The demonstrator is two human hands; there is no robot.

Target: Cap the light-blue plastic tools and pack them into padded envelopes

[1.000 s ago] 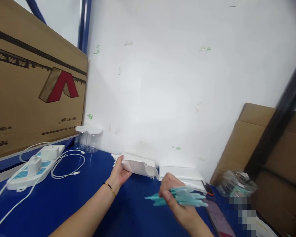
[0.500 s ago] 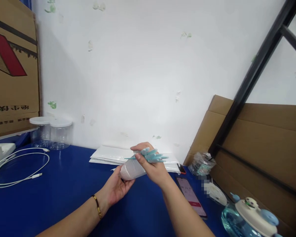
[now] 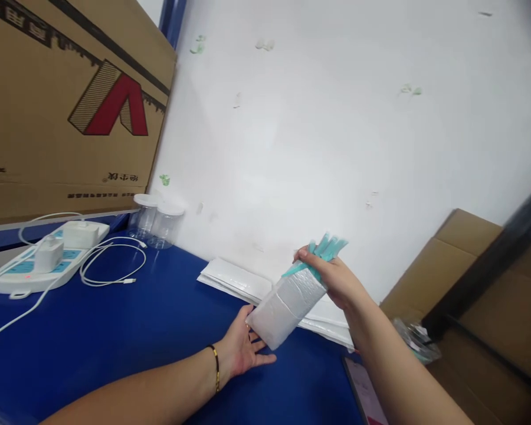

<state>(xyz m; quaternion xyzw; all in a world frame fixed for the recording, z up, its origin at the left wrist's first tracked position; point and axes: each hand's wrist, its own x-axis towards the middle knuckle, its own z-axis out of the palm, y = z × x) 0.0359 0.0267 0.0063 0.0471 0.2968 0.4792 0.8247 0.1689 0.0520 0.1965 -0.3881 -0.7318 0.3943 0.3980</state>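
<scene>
The left hand (image 3: 243,348), fingers spread, props the white padded mailer (image 3: 285,307) from below; the right hand (image 3: 331,274) clasps teal sticks (image 3: 325,251) at its mouth.

Lower ends of teal sticks (image 3: 325,251) hidden inside white bubble pouch (image 3: 285,307).

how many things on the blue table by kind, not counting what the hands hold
clear plastic jars with white lids: 2
white power strip: 1
white plug-in chargers: 2
loose white cable: 1
stack of white padded mailers: 1
phone: 1
total: 8
</scene>
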